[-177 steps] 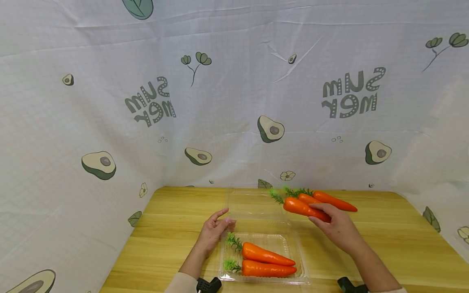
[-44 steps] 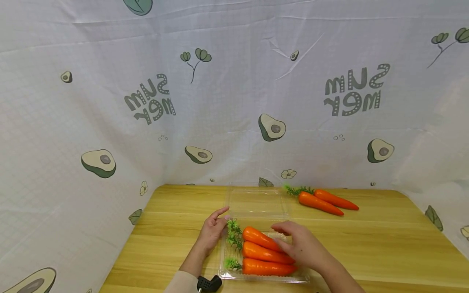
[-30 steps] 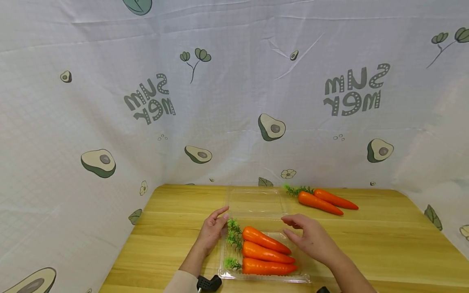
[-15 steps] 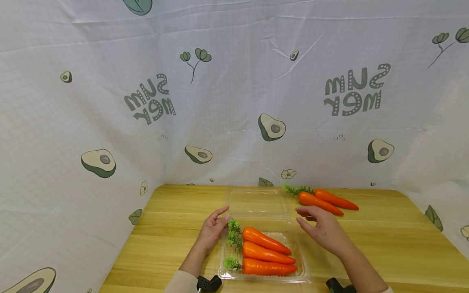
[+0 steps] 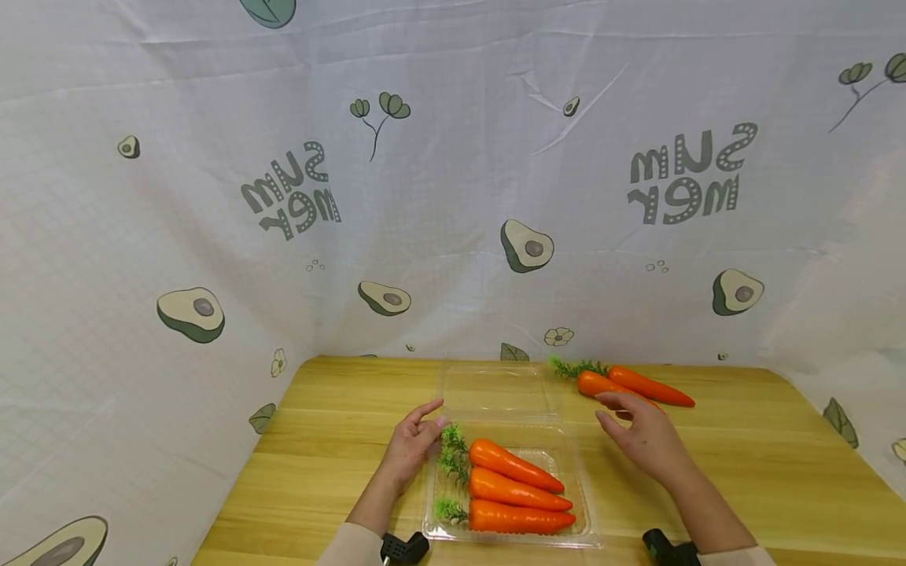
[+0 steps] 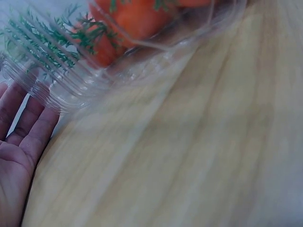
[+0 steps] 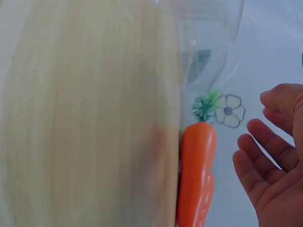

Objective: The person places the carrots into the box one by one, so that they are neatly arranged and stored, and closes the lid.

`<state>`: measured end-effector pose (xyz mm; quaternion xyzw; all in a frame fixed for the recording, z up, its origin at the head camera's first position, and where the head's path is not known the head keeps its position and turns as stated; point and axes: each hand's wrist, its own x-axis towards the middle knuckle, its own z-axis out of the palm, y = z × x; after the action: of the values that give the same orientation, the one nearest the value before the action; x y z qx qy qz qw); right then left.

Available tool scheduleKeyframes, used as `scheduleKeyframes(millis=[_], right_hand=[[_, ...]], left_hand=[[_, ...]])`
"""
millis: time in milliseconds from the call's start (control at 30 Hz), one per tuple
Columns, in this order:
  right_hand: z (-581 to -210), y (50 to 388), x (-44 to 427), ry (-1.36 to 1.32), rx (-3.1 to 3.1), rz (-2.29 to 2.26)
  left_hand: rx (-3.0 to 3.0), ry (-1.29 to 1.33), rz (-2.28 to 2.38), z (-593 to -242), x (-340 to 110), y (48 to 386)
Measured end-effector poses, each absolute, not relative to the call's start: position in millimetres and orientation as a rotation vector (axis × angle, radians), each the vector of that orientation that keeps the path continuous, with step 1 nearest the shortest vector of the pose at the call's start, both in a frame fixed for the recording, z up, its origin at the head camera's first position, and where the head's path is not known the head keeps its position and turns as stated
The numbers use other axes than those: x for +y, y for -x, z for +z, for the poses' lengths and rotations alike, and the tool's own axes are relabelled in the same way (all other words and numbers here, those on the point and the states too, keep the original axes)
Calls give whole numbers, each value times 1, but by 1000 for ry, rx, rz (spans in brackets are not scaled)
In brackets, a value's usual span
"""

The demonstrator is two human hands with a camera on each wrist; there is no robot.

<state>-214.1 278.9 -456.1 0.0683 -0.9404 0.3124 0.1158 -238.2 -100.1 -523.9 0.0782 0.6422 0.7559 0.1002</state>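
The empty right hand (image 5: 647,440), fingers parted, might best grip the nearer loose carrot (image 5: 597,383) on the worktop (image 5: 340,440) mid-body; the left hand (image 5: 410,450), fingers extended, should lightly steady the container (image 5: 586,540) holding three carrots (image 5: 515,488).

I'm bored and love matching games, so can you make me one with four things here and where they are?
Things
1. Three carrots
2. Two carrots
3. Clear lid
4. Left hand

Places
A. Folded back, away from the person
B. On the wooden table, to the right of the lid
C. At the left side of the plastic container
D. Inside the plastic container

Right pairs: 1-D, 2-B, 3-A, 4-C.
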Motion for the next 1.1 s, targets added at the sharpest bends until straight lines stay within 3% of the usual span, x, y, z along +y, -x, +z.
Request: scheduleKeyframes(millis=[633,1100], right_hand=[[-468,240,317,4,-2892,876],[-478,252,333,-34,-2967,827]], left_hand=[[1898,-244,2241,-524,-99,238],[1896,-252,2237,-524,-100,238]])
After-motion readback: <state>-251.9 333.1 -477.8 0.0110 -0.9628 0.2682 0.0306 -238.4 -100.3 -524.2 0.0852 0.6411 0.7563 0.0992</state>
